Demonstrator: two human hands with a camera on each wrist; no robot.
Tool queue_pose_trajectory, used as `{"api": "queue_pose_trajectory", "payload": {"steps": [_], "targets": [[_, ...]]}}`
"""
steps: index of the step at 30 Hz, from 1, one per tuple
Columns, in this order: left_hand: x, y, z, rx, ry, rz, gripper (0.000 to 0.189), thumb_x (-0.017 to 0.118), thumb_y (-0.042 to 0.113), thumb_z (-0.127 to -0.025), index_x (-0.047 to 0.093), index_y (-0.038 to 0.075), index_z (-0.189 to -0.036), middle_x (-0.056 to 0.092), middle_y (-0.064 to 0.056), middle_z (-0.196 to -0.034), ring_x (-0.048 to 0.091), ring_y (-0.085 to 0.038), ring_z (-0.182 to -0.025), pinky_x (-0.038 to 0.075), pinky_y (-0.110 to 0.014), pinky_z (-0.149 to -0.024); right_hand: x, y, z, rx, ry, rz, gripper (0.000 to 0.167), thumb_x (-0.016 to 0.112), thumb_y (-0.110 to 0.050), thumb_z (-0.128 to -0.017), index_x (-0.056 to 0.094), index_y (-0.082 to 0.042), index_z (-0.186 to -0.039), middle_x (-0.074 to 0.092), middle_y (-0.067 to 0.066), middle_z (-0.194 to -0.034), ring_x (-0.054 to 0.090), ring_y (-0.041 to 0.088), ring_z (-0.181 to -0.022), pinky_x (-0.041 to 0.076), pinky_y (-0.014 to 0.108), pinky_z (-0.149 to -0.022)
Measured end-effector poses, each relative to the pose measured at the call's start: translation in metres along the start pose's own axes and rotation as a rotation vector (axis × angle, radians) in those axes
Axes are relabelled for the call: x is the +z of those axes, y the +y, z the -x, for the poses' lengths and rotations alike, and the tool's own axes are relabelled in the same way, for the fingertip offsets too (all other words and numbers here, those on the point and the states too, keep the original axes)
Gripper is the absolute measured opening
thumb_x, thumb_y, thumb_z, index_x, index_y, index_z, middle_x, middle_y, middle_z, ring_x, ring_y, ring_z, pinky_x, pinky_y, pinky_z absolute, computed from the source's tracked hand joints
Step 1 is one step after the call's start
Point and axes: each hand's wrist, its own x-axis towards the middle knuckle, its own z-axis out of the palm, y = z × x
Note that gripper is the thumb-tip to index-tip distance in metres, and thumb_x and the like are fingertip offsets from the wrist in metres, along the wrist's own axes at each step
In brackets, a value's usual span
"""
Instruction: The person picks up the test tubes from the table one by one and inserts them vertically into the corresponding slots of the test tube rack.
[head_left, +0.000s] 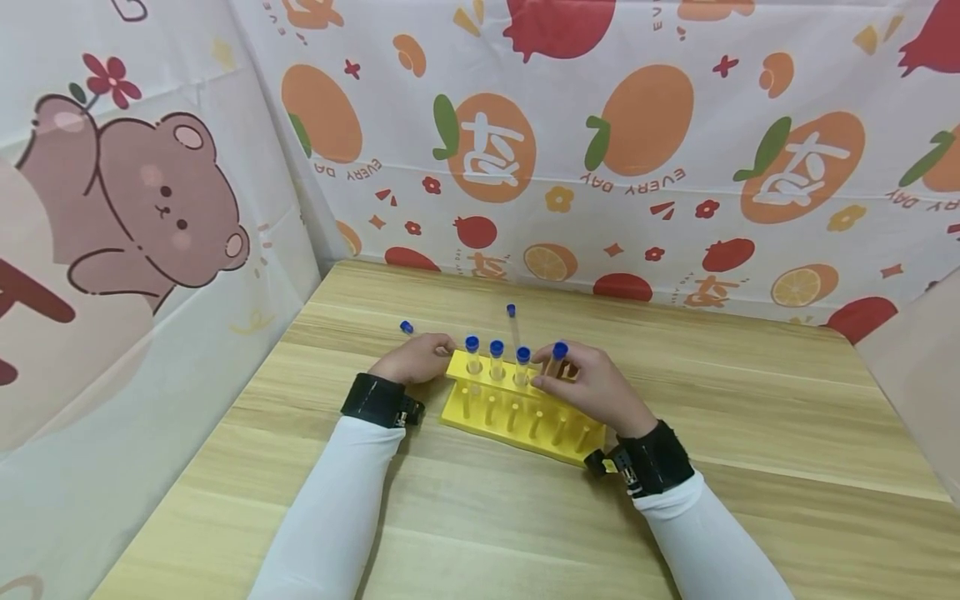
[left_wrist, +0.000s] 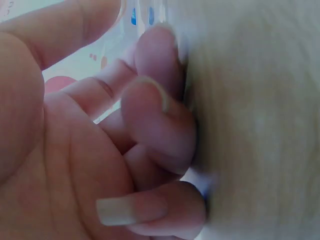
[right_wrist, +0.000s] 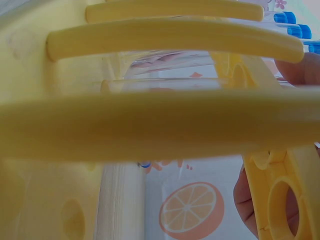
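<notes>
A yellow test tube rack (head_left: 517, 433) stands mid-table. Three clear test tubes with blue caps, among them one at its left end (head_left: 472, 343), stand upright in its left holes. Over the rack's right part, my right hand (head_left: 592, 379) pinches another blue-capped test tube (head_left: 559, 352), slightly tilted; its lower end shows among the pegs in the right wrist view. My left hand (head_left: 422, 358) lies on the table beside the rack's left end. In the left wrist view its fingers (left_wrist: 155, 125) are loosely bent against the tabletop, with nothing visible between them.
Behind the rack, one more blue-capped tube (head_left: 512, 312) lies on the wooden table (head_left: 510, 525). Another blue cap (head_left: 406, 327) shows beyond my left hand, its tube mostly hidden. Printed cloth (head_left: 570, 225) hangs along the table's back and left sides.
</notes>
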Motion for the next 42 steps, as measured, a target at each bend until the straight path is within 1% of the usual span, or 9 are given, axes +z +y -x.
{"api": "queue_pose_trajectory", "payload": {"steps": [7,14,19,23,26,31,36,38,42], "targets": [[-0.003,0.007,-0.002,-0.013,0.039,-0.026,0.023,0.054,0.031,-0.097,0.064,0.013,-0.108,0.056,-0.005,-0.076,0.049,-0.019,-0.062,0.039,-0.028,-0.055,-0.003,0.001,0.003,0.001,0.016,-0.003,0.018,0.073,-0.028,-0.089,0.07,-0.02,-0.105,0.068,-0.011,-0.085,0.059,0.011,-0.078,0.051,0.03,-0.067],[-0.001,0.011,-0.005,-0.008,0.127,-0.053,0.014,0.056,0.024,-0.094,0.061,0.01,-0.096,0.057,-0.007,-0.084,0.051,-0.019,-0.066,0.04,-0.028,-0.057,-0.007,0.003,0.006,0.007,0.033,0.002,0.019,0.073,-0.028,-0.089,0.07,-0.019,-0.105,0.067,-0.011,-0.086,0.059,0.011,-0.077,0.052,0.031,-0.067],[-0.001,0.013,-0.005,-0.04,0.123,-0.022,0.014,0.063,0.024,-0.093,0.061,0.011,-0.096,0.059,-0.007,-0.084,0.053,-0.02,-0.068,0.043,-0.028,-0.058,-0.008,0.002,0.009,0.005,0.035,-0.003,0.019,0.073,-0.028,-0.089,0.07,-0.019,-0.106,0.068,-0.011,-0.087,0.059,0.011,-0.078,0.052,0.032,-0.068],[-0.004,0.014,-0.001,-0.021,0.13,0.036,0.013,0.062,0.022,-0.094,0.06,0.01,-0.099,0.06,-0.008,-0.085,0.055,-0.021,-0.07,0.044,-0.029,-0.059,-0.008,0.003,0.011,0.009,0.04,-0.008,0.019,0.073,-0.028,-0.089,0.07,-0.018,-0.106,0.067,-0.01,-0.086,0.06,0.012,-0.077,0.052,0.032,-0.067],[-0.011,0.017,0.006,0.0,0.175,0.083,0.013,0.061,0.021,-0.095,0.058,0.012,-0.103,0.06,-0.01,-0.09,0.057,-0.024,-0.073,0.047,-0.031,-0.06,-0.007,0.002,0.011,0.014,0.031,-0.019,0.02,0.072,-0.03,-0.089,0.07,-0.019,-0.106,0.067,-0.01,-0.087,0.06,0.012,-0.078,0.053,0.032,-0.067],[-0.029,0.03,0.025,0.105,0.292,0.158,0.019,0.057,0.023,-0.099,0.057,0.01,-0.113,0.063,-0.015,-0.101,0.065,-0.032,-0.082,0.052,-0.034,-0.066,-0.005,0.002,0.008,0.009,0.019,-0.025,0.021,0.073,-0.032,-0.089,0.07,-0.02,-0.106,0.066,-0.01,-0.088,0.059,0.013,-0.078,0.053,0.032,-0.068],[-0.042,0.05,0.053,0.248,0.403,0.253,0.02,0.053,0.022,-0.101,0.056,0.009,-0.117,0.061,-0.012,-0.102,0.068,-0.031,-0.083,0.054,-0.034,-0.069,-0.003,0.001,0.004,-0.016,0.002,-0.031,0.025,0.074,-0.032,-0.088,0.07,-0.019,-0.109,0.067,-0.009,-0.093,0.058,0.012,-0.08,0.054,0.036,-0.07],[-0.042,0.061,0.067,0.327,0.429,0.247,0.019,0.052,0.021,-0.102,0.056,0.011,-0.117,0.062,-0.009,-0.103,0.067,-0.029,-0.08,0.054,-0.032,-0.068,-0.003,0.001,0.003,-0.019,-0.007,-0.037,0.028,0.075,-0.033,-0.086,0.07,-0.019,-0.11,0.068,-0.009,-0.096,0.058,0.012,-0.081,0.054,0.037,-0.071],[-0.036,0.095,0.092,0.526,0.469,0.141,0.015,0.05,0.013,-0.102,0.058,0.012,-0.115,0.064,-0.003,-0.102,0.06,-0.022,-0.072,0.048,-0.026,-0.057,-0.004,0.0,0.002,-0.026,-0.025,-0.043,0.035,0.075,-0.039,-0.086,0.069,-0.021,-0.114,0.069,-0.006,-0.103,0.058,0.013,-0.086,0.053,0.037,-0.074]]}}
